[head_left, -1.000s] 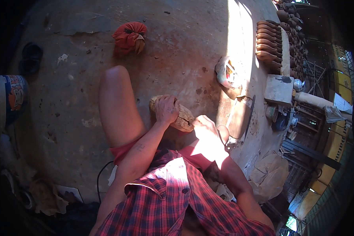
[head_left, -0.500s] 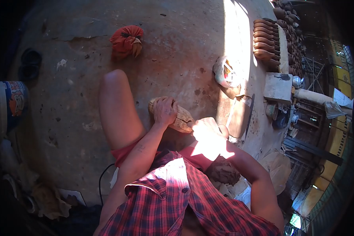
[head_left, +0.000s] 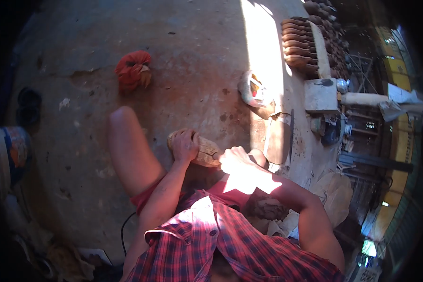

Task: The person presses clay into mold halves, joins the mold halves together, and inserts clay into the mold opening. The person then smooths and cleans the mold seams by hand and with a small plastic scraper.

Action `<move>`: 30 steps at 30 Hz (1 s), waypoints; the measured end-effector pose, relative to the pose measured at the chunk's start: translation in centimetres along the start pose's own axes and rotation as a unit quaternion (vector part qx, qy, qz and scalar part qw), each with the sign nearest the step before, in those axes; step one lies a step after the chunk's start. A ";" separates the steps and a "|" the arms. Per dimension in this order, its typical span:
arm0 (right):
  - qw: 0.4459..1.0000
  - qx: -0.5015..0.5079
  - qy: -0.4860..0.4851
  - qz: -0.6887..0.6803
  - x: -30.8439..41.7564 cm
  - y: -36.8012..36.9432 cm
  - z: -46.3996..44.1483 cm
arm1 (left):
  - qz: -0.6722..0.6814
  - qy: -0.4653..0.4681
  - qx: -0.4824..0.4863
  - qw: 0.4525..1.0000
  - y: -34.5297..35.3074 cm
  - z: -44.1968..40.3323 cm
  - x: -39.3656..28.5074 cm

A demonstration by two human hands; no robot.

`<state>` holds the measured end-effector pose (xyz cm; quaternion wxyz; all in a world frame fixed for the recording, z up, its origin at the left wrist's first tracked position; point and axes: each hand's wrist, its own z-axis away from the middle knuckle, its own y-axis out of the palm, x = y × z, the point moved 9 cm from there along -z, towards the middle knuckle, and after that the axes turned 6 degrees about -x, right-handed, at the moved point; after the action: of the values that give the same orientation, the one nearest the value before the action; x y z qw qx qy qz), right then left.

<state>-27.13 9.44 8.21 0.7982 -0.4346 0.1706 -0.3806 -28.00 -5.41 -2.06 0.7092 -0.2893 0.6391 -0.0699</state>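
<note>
A pale brown, rough-surfaced block (head_left: 206,153) with a dark crack lies tilted between my knees. My left hand (head_left: 185,146) is wrapped over its upper left end. At the lower right end is my right hand (head_left: 237,162), its fingers closed and partly washed out by bright sunlight. Whatever that hand grips is too small or too hidden to make out.
A red cloth bundle (head_left: 133,70) sits on the floor (head_left: 183,84) ahead. To the right are a round container (head_left: 253,89), stacked brown clay pieces (head_left: 297,43) and a grey block (head_left: 321,95). A blue and white bucket (head_left: 18,155) stands at left.
The view has shifted, so the floor objects appear lower and further left. Both hands stay on the block, and the right forearm has swung outward.
</note>
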 end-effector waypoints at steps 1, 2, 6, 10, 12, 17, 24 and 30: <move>1.000 0.015 -0.005 0.011 0.3 0.3 -0.3 | -0.006 0.005 -0.019 1.000 0.1 0.0 0.3; 0.999 0.029 -0.011 0.021 0.6 0.4 -0.5 | -0.014 0.010 -0.039 0.999 0.2 0.0 0.5; 0.995 0.043 0.058 -0.066 -0.1 0.1 -0.2 | -0.006 0.020 -0.037 0.999 0.0 0.1 0.5; 0.999 -0.011 0.022 -0.041 0.3 0.1 -0.1 | -0.009 0.014 -0.032 0.999 0.1 0.2 0.5; 0.998 -0.019 0.014 -0.057 0.3 0.3 -0.1 | -0.009 0.021 -0.036 0.999 0.3 0.4 0.4; 0.996 0.014 0.039 -0.079 0.4 2.1 -0.8 | -0.015 0.028 -0.029 0.999 0.4 0.2 0.6; 0.997 0.038 0.023 -0.068 -0.1 3.2 -1.4 | -0.016 0.026 -0.022 0.999 0.6 0.2 0.4; 0.993 0.044 0.077 -0.083 -0.6 3.6 -1.8 | -0.021 0.039 -0.045 0.998 0.9 0.2 1.1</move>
<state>-26.96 10.06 4.14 0.7667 -0.3812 0.1780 -0.4850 -27.91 -5.10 -3.48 0.6682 -0.3312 0.6628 -0.0669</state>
